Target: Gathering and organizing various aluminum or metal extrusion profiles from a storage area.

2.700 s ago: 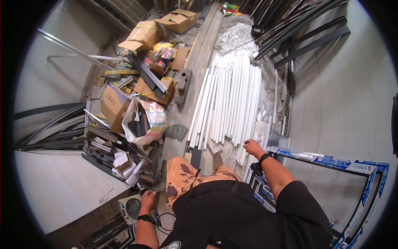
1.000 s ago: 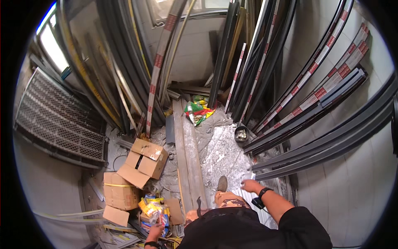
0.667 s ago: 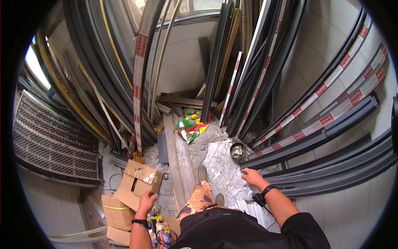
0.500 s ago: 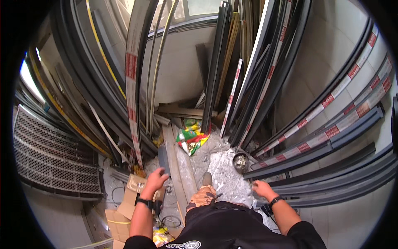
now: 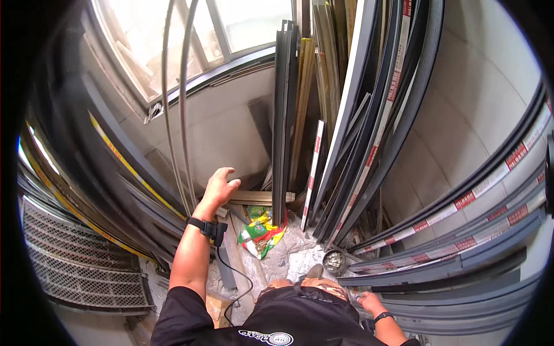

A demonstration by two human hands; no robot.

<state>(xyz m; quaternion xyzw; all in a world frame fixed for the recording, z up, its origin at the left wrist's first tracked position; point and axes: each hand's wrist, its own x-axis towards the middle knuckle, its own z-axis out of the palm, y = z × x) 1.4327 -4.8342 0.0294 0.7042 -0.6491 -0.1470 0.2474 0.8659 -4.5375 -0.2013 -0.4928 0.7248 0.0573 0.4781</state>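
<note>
My left hand (image 5: 219, 188) is raised ahead of me with its fingers and thumb apart, holding nothing. It is in front of the pale wall, just right of two thin upright strips (image 5: 183, 115). Beyond it, a bundle of dark metal profiles (image 5: 283, 124) leans upright near the window. My right hand (image 5: 369, 302) hangs low at my right side, beside the lower ends of the stacked grey profiles (image 5: 450, 300). Its fingers are loosely bent, and I see nothing in them. Both wrists wear black bands, the left with a small device and a cable.
A crumpled green, red and yellow bag (image 5: 261, 233) lies on the dusty floor. A round metal container (image 5: 334, 261) stands near my feet. At left are dark profiles (image 5: 115, 167) and a mesh panel (image 5: 86, 259); red-and-white-taped profiles (image 5: 461, 202) line the right. A cardboard box (image 5: 217, 308) sits below.
My left hand has risen and reached forward; my right stays low. The view has tilted up, showing more window. The wide red-labelled profile at left is no longer seen in its place.
</note>
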